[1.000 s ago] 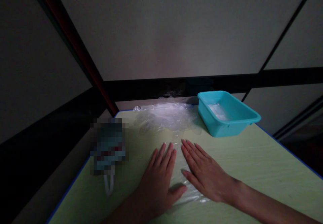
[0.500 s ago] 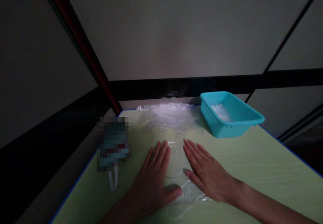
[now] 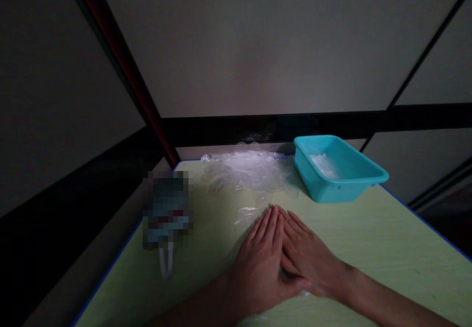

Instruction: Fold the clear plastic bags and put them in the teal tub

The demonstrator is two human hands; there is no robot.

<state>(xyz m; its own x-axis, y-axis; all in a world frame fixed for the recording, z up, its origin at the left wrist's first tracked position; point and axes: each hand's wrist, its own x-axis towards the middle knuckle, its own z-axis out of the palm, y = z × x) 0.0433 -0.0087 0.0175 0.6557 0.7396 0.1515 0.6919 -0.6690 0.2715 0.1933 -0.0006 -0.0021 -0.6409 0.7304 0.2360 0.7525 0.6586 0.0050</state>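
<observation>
My left hand lies with fingers stretched out over a thin, clear plastic disposable glove on the table. Its fingertips meet those of my right hand, and its thumb reaches across to the right hand's thumb side. The right hand is also flat, fingers extended, on the same glove. Most of this glove is hidden under both hands; a shiny crumpled part shows past the left fingertips. Farther back is a spread pile of similar clear plastic gloves.
A turquoise plastic basin with a clear plastic packet inside stands at the back right. On the left lies a blurred-out item with a white strap. The table has a blue edge and meets a wall panel behind.
My left hand has slid right across the glove until it touches my right hand. The right hand has stayed nearly in place.
</observation>
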